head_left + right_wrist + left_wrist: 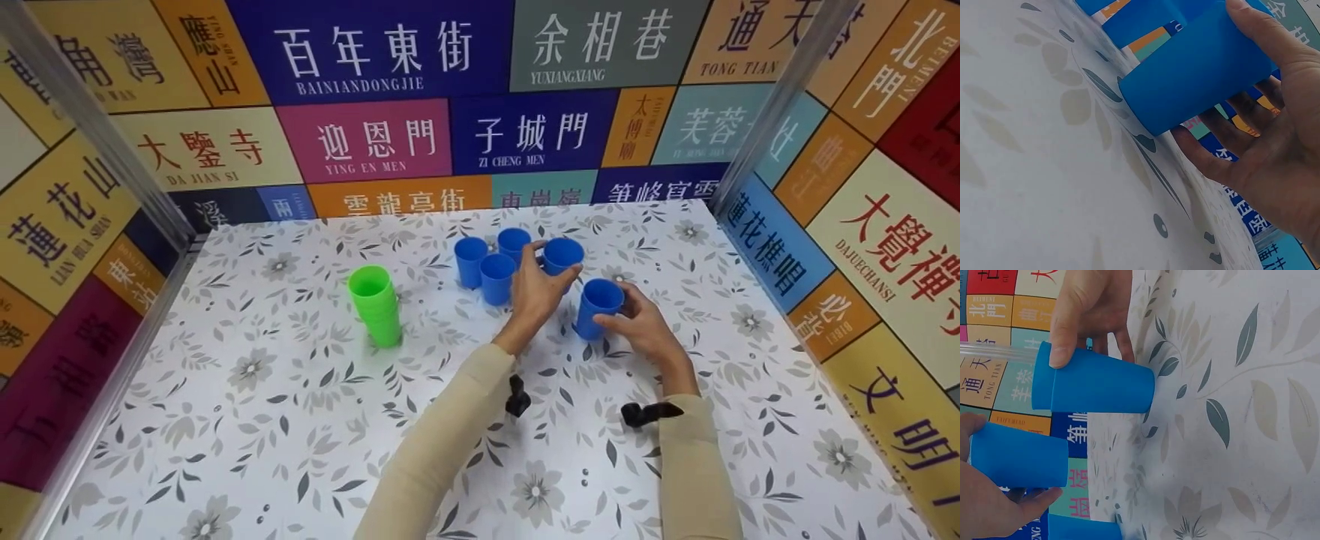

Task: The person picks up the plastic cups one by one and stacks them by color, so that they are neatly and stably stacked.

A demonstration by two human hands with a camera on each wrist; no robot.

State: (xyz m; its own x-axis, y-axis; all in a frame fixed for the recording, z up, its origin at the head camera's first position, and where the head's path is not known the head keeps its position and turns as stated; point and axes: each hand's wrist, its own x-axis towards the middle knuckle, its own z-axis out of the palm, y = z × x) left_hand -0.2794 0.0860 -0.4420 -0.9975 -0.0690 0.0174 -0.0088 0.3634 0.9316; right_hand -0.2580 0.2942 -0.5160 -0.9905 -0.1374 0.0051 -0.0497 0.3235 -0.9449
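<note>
In the head view my left hand (536, 289) grips a blue cup (563, 256) around its side. The left wrist view shows this cup (1019, 455) upright and seemingly raised off the cloth. To its right, my right hand (645, 326) holds another blue cup (598, 309) between thumb and fingers. A second rim line near its top (1095, 382) suggests a cup nested inside. Its base is at or close to the cloth in the right wrist view (1196, 73). Left of my left hand stand three blue cups (497, 280), close together and upright.
A stack of bright green cups (377, 307) stands upright on the left of the table. A white cloth (300, 420) with grey leaves and flowers covers the table. Panels with printed signs (367, 139) rise at the back and both sides.
</note>
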